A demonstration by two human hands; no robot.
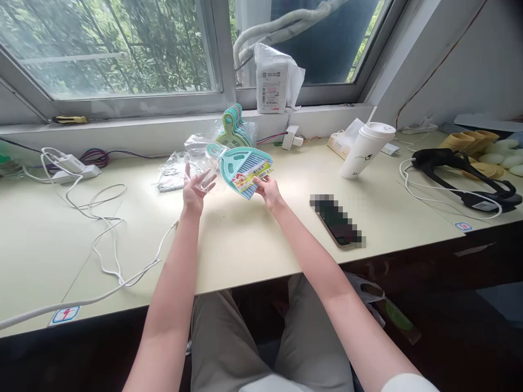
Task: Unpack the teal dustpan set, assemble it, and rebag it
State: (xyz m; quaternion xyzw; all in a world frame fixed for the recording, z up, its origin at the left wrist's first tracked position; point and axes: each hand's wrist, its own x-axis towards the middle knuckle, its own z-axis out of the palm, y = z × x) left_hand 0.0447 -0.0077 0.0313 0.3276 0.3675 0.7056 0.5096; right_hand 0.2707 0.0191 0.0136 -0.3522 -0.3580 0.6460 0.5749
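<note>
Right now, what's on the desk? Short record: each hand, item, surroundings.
left_hand: left hand, fingers spread, clear plastic at them; grip unclear
right_hand: right hand, gripping the wide end of the teal dustpan
item_state: handle toward the left-hand side, printed label facing up
behind: stack of dustpans, green one in front
left_side: white cables
right_side: phone, white cup with lid and straw
surface: pale desk below a window
</note>
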